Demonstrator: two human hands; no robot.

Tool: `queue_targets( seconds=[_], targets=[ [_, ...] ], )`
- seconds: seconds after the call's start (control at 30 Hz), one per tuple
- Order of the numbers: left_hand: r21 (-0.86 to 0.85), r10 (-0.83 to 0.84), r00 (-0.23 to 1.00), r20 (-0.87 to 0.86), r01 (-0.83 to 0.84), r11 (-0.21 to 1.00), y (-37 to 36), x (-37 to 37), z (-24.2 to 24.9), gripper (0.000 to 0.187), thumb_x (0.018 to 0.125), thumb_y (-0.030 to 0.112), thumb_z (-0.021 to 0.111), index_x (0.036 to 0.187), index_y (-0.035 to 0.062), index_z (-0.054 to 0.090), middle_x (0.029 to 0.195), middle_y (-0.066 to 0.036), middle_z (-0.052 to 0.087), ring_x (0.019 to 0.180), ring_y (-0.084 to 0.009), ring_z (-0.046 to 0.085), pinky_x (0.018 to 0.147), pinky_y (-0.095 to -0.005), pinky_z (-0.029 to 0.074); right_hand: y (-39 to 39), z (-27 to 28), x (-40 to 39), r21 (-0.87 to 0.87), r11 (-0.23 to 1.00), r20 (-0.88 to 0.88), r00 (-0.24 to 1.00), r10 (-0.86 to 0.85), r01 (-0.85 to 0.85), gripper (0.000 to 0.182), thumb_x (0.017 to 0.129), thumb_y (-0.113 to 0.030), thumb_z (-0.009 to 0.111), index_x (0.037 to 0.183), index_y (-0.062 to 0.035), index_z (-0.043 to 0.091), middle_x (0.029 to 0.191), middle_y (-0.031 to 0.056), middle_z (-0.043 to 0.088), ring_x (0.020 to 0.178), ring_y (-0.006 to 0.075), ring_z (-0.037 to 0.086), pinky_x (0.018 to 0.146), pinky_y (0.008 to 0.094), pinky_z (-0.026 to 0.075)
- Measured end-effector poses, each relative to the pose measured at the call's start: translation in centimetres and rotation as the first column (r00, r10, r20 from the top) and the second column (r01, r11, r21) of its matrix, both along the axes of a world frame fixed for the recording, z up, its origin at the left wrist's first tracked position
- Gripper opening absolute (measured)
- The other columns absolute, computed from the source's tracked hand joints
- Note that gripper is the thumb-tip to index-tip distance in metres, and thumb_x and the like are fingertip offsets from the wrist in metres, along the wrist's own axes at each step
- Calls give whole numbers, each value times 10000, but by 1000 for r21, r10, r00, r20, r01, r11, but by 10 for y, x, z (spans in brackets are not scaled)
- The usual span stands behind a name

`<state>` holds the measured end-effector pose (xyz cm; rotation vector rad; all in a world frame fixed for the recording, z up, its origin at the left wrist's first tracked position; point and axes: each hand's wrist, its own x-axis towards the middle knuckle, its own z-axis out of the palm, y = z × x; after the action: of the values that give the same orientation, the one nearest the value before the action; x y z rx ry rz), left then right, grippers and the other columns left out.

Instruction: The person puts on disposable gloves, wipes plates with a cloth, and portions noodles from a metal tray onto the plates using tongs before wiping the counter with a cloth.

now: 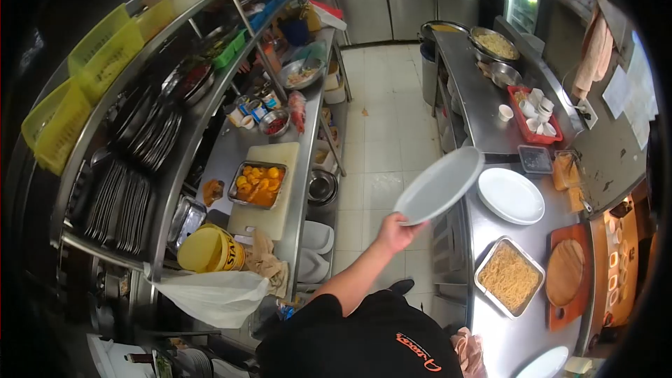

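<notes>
Counts, largest first. Floor aisle (pixel 381 122): one. Steel counter (pixel 504 339), on my right: one. Steel table (pixel 306 143), on my left: one. Cutting board (pixel 273 152) on that table: one. Oval plate (pixel 439 185): one in my grip, tilted in the air between aisle and counter. White plates on the counter: one pile (pixel 513 197) near the held plate, number within it unclear, plus one single plate (pixel 546 364) at the bottom of view. Noodle tray (pixel 494 297): one. Orange-food tray (pixel 252 204): one. Yellow bucket (pixel 227 250): one. Red basket (pixel 519 115): one, its cups too heaped to count. My left hand (pixel 402 233): clasping the held plate's near rim. My right hand is out of view; cannot tell its grip. Loose white cup (pixel 505 113): one.

Judgement: step in hand looks like carrying a single plate. Next move calls for a firm pinch, a wrist turned to level it, and clearance from counter edge and pile.
</notes>
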<state>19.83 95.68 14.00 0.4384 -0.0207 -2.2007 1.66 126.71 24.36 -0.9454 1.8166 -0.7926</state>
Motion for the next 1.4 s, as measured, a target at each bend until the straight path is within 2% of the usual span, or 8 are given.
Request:
queue_targets(
  seconds=[0.27, 0.57, 0.77, 0.8, 0.9, 1.03, 1.17, 1.4],
  targets=[
    [-137, 361, 823, 439, -336, 932, 58, 94, -7, 658, 683, -22, 464, 1337, -32, 399, 1307, -191, 506, 1237, -379, 502, 1084, -546, 390, -1, 32, 1, -197, 976, -197, 979, 51, -90, 399, 937, -413, 535, 1198, -114, 573, 1203, 134, 518, 1118, 292, 471, 918, 493, 366],
    [-486, 136, 811, 568, 197, 852, 101, 20, 68, 528, 737, 50, 556, 1260, -2, 511, 1018, -83, 639, 1002, -217, 622, 854, -351, 504, -66, 113, -10, -492, 791, -678, 730, -86, -364, 423, 929, -419, 532, 1234, -129, 569, 1270, 153, 505, 1199, 326, 454, 989, 539, 346],
    [-847, 456, 777, 434, 524, -86, 125, -87, 97, 339, 843, 190, 598, 1153, 60, 546, 1107, -144, 600, 1053, -271, 587, 886, -409, 482, -122, 136, -14, -460, 704, -876, 404, -262, -541, 440, 923, -424, 531, 1257, -139, 567, 1314, 166, 497, 1253, 349, 443, 1036, 569, 333],
    [-795, 431, 795, 427, 557, -240, 129, -92, 95, 310, 840, 185, 594, 1119, 55, 559, 1105, -149, 596, 1045, -275, 583, 883, -407, 479, -110, 117, -28, -363, 851, -858, 493, -147, -379, 504, 886, -410, 562, 1355, -231, 529, 1500, 185, 331, 1404, 438, 253, 1122, 651, 115],
    [-840, 88, 907, 412, 415, -350, 103, -117, 56, 318, 781, 80, 562, 1086, -11, 560, 1024, -110, 601, 968, -213, 580, 824, -325, 482, -77, 99, -93, -419, 894, -908, 96, -408, -157, 377, 905, -347, 535, 1250, -204, 592, 1302, 116, 535, 1235, 349, 468, 986, 578, 339],
    [-762, -450, 710, 541, 641, 96, 121, -143, 82, 329, 768, 29, 549, 1091, -29, 553, 1033, -121, 615, 950, -223, 586, 841, -333, 473, 24, 84, -155, -561, 625, -775, -79, -627, 543, 322, 890, -283, 532, 1166, -140, 617, 1067, 133, 630, 1004, 332, 586, 866, 449, 467],
    [-553, -730, 488, 479, 813, 180, 176, -176, 79, 342, 903, 63, 530, 1228, -40, 505, 1119, -105, 603, 995, -195, 585, 884, -310, 466, 67, 13, -71, -608, 600, -771, -207, -602, 519, 352, 874, -265, 541, 1182, -109, 608, 1094, 154, 623, 1010, 339, 587, 890, 446, 464],
    [-644, -704, 297, 645, 708, -291, 236, -193, 60, 452, 982, 168, 492, 1363, -66, 426, 1277, -150, 551, 1181, -208, 514, 1024, -328, 381, 141, -38, -31, -275, 268, -934, -190, -304, 923, 263, 824, -299, 561, 993, -100, 596, 1003, 130, 597, 889, 311, 565, 746, 437, 477]
  ],
)
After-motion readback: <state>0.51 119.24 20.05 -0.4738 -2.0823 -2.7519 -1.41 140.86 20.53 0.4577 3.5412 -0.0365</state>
